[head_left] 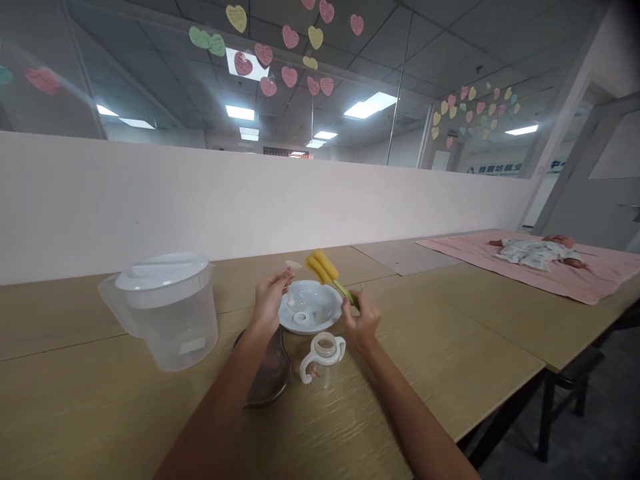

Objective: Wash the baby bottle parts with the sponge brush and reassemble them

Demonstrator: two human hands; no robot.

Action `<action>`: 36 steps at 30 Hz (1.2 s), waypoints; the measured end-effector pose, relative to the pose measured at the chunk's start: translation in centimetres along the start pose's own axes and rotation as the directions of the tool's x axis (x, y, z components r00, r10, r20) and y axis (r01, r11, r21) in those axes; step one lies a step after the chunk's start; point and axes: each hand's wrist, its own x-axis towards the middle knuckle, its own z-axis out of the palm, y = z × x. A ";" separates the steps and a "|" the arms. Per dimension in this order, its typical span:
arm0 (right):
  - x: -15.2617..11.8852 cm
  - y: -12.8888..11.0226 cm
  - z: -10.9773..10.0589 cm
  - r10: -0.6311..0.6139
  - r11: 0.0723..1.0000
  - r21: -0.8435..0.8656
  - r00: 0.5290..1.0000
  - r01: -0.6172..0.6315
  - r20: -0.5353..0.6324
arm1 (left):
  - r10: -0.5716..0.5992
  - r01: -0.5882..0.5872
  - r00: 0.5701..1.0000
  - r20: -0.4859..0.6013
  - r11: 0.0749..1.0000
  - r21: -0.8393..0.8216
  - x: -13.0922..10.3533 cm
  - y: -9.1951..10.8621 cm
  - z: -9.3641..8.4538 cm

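My right hand (363,318) is closed round the green handle of a bottle brush (323,268) with a yellow sponge head, raised above the rim of a white bowl (327,325). My left hand (270,293) pinches a small clear piece (293,265) over the bowl's left side; its exact kind is too small to tell. Inside the bowl lie a white ring (300,319) and other pale bits. In front of the bowl a clear baby bottle (324,363) with two white handles stands upright, its mouth uncovered. A dark kidney-shaped tray (270,380) lies partly hidden under my left forearm.
On the left stands a clear plastic pitcher (175,333) with a white lid. At the far right a baby-like figure (533,253) in pale clothes lies on a pink cloth (575,287). A white wall (250,200) borders the table's back, and a dark stool (570,380) stands beyond its right edge.
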 end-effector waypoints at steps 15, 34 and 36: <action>-0.3 0.8 0.1 -0.177 0.983 -0.018 0.970 0.182 0.165 | -0.334 0.401 0.914 0.229 0.827 -0.394 -0.5 1.9 0.8; -0.1 1.9 -0.4 -0.328 0.944 0.051 0.913 0.326 0.242 | -0.192 0.268 0.962 0.192 0.778 -0.568 -0.4 4.5 -0.4; -0.1 2.1 -0.5 -0.312 0.950 0.050 0.918 0.309 0.244 | -0.141 0.217 0.972 0.186 0.834 -0.507 -0.3 5.0 -0.9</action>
